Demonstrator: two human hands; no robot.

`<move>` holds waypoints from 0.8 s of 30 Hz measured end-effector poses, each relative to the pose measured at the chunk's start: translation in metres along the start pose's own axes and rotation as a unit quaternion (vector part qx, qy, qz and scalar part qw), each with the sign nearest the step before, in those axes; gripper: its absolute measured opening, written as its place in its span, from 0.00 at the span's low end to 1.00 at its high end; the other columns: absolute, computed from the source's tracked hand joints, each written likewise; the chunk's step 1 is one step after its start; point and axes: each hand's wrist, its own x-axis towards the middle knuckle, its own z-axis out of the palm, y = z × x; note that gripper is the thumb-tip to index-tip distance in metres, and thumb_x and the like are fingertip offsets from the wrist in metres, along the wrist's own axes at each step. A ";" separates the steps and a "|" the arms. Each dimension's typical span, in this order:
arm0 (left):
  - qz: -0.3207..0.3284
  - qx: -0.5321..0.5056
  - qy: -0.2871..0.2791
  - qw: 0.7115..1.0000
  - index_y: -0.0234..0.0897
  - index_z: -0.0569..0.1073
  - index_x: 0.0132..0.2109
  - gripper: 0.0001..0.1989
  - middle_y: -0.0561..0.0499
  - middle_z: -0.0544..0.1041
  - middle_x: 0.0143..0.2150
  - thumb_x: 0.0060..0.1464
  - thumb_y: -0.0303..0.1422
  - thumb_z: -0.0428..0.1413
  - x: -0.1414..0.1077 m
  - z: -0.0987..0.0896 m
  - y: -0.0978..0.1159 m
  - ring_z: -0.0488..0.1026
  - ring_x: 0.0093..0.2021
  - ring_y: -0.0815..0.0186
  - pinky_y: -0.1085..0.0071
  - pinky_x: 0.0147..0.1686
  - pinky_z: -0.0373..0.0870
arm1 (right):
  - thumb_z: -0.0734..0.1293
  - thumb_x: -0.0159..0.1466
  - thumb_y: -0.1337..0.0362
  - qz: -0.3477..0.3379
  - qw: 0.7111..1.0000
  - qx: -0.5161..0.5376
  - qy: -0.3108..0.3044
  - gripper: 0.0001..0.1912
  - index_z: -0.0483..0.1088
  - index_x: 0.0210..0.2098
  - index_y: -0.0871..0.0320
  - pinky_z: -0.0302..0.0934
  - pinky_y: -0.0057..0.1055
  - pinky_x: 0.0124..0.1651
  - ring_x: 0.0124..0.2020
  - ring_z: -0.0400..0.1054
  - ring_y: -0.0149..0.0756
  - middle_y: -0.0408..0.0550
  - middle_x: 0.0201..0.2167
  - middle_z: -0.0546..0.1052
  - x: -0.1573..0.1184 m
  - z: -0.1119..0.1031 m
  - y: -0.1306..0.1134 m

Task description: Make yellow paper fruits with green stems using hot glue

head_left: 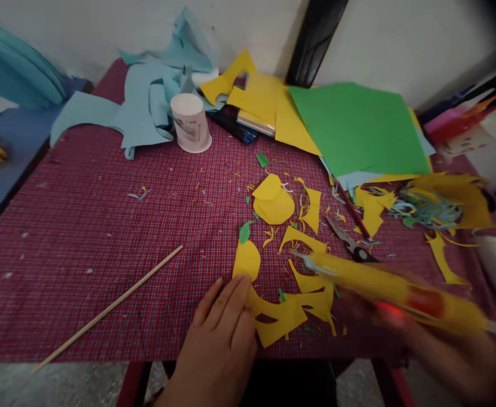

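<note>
My left hand (226, 322) lies on the table's front part with its fingers stretched out. Its fingertips touch a yellow paper cut-out (247, 259) that has a green leaf shape (244, 232) at its top. My right hand (447, 345), smeared by motion, is closed around a yellow hot glue gun (366, 277). The gun's nozzle points left over yellow scraps (290, 311), and a red light glows near my finger. Just beyond the cut-out, rounded yellow paper pieces (275, 206) overlap. Dark-handled scissors (352, 243) lie partly behind the gun.
A thin wooden stick (112, 305) lies at the left on the checked tablecloth (74, 226). A paper cup (191, 124) stands at the back by light-blue sheets (142, 102). Green sheet (360, 127) and yellow sheets (260, 96) lie back right. Shredded scraps (430, 203) heap at right.
</note>
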 end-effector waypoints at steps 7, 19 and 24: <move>-0.017 -0.010 0.051 0.999 0.38 0.70 0.33 0.13 0.47 0.76 0.54 0.61 0.26 0.43 -0.005 0.009 -0.004 0.68 0.57 0.62 0.64 0.56 0.58 | 0.61 0.68 0.62 -0.034 0.991 0.021 -0.127 0.18 0.59 0.57 0.45 0.71 0.26 0.42 0.43 0.71 0.34 0.47 0.51 0.69 0.058 0.029 -0.019; -0.029 -0.029 0.054 0.998 0.39 0.71 0.33 0.14 0.48 0.78 0.51 0.62 0.27 0.43 -0.002 0.009 -0.007 0.70 0.53 0.61 0.65 0.49 0.60 | 0.61 0.68 0.62 -0.006 0.989 -0.006 -0.149 0.18 0.58 0.57 0.45 0.70 0.25 0.41 0.43 0.70 0.33 0.47 0.49 0.69 0.066 0.032 -0.019; 0.008 -0.017 0.085 0.996 0.37 0.73 0.36 0.13 0.47 0.80 0.48 0.62 0.26 0.45 -0.006 0.005 -0.007 0.69 0.53 0.62 0.66 0.51 0.60 | 0.61 0.67 0.62 -0.025 0.989 -0.040 -0.141 0.18 0.59 0.56 0.47 0.70 0.27 0.42 0.44 0.70 0.35 0.48 0.49 0.69 0.067 0.030 -0.019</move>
